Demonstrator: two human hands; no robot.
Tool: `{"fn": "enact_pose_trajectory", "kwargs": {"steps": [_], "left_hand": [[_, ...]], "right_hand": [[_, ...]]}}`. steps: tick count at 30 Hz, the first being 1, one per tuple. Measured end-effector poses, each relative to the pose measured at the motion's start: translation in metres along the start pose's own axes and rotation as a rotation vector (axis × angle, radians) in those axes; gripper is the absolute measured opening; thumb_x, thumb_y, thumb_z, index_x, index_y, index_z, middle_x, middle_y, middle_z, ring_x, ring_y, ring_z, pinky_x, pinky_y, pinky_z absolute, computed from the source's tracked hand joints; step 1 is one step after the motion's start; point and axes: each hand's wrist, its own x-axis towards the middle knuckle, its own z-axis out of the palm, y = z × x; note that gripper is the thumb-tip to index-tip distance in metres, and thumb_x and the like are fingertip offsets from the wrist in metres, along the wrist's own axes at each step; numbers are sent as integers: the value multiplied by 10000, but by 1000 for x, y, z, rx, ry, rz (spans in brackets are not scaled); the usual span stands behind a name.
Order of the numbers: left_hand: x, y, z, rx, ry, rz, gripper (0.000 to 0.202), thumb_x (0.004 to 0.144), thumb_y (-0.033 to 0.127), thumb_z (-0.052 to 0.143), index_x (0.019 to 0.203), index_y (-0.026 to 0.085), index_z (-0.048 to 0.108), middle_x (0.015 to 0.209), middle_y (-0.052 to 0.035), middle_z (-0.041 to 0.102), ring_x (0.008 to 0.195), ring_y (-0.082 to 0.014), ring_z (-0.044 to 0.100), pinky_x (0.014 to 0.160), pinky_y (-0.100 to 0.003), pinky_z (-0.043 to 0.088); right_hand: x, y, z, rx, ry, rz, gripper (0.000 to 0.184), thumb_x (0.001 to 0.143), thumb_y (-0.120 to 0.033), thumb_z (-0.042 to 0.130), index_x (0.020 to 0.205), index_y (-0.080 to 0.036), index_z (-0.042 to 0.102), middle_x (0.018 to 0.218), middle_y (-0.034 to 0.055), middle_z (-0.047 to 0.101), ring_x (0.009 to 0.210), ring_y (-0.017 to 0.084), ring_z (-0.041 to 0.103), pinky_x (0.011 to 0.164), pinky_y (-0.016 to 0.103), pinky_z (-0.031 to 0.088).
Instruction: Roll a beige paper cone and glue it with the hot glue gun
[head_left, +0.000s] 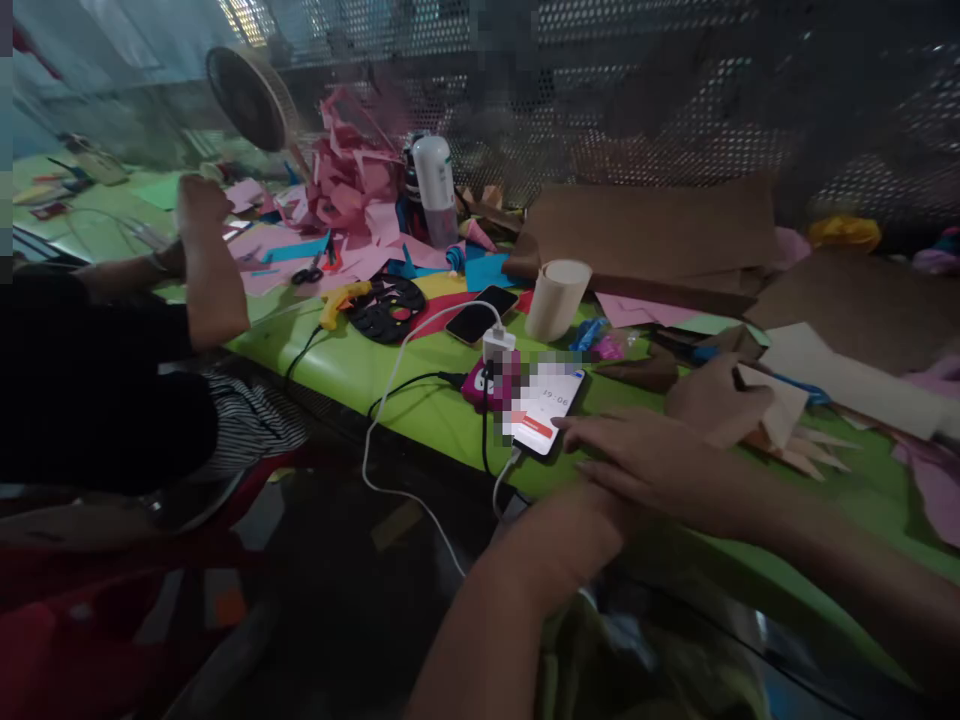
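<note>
The phone (pixel 546 408) is seen lying flat on the green table (pixel 360 375), screen lit, a white cable (pixel 420 340) plugged in at its near end; the right hand (pixel 645 462) is laid beside it, fingers together and outstretched, 1 fingertip touching its edge; the left hand (pixel 559 545) is largely hidden below, its fingers cannot be told. The phone is judged rigid, smooth, slippery, fragile glass; best gripped by its long edges. A cardboard roll (pixel 556 298) stands behind the phone.

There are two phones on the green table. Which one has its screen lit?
The white-screened phone at the table's near edge, plugged into a cable and touched by the right hand, is lit. The other phone, farther back near the paper roll, is dark.
</note>
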Motion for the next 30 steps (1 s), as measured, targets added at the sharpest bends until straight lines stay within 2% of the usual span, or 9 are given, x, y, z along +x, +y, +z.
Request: {"fn": "enact_pose_trajectory", "kwargs": {"steps": [2,5,10,13,18,20,24,27,30], "left_hand": [[2,-2,1,-11,13,-1,119,795,200,658,794,287,576,855,-72,676,913,-300,638,796,-396,446],[7,-3,1,-92,70,17,137,771,168,674,811,266,587,853,-81,667,897,-293,618,837,-411,451],[11,6,-10,-268,128,75,149,748,132,636,849,225,577,937,-72,690,918,-235,627,877,-368,493],[11,14,-21,-353,131,96,177,733,134,610,895,204,597,951,-50,698,893,-194,651,836,-327,516],[10,21,-35,-475,259,59,266,680,159,624,942,200,628,912,-33,698,777,-160,647,664,-263,507],[14,20,-38,-496,284,40,298,672,169,622,968,202,627,906,-30,695,744,-155,645,612,-248,494],[25,16,-41,-469,366,49,320,628,136,647,943,190,643,906,-27,702,814,-158,675,663,-234,514],[27,15,-42,-446,382,23,333,609,120,648,936,185,652,851,-15,695,778,-152,677,627,-217,498],[22,16,-42,-425,328,23,322,637,161,667,958,188,664,864,-20,706,745,-142,676,594,-208,486]], "right_hand": [[-10,-6,-9,36,-1,17,253,980,-335,506,1104,-268,716,1120,75,763,992,272,709,867,460,579],[-35,-16,-24,87,137,67,245,983,-319,507,1123,-294,706,1217,77,750,1086,274,707,915,478,583],[-93,-18,-38,51,389,179,161,974,-307,551,1023,-300,704,1012,52,792,957,245,746,854,404,596],[-128,-2,-45,-33,517,348,148,957,-335,585,1014,-293,715,957,46,787,899,243,747,762,356,590],[-166,48,-59,-97,660,645,251,916,-444,570,940,-260,739,920,92,786,837,285,731,778,411,575],[-170,69,-61,-70,639,679,246,918,-413,569,954,-252,751,975,114,792,891,296,730,804,420,567],[-160,104,-52,-16,579,607,300,914,-432,556,1001,-246,774,1048,103,789,1002,309,719,885,472,555],[-145,119,-40,-3,490,605,351,938,-441,511,1046,-245,781,1047,94,781,972,288,720,849,446,567],[-134,122,-29,-69,383,592,355,942,-427,519,1112,-248,773,1030,101,749,932,274,701,812,413,559]]}}
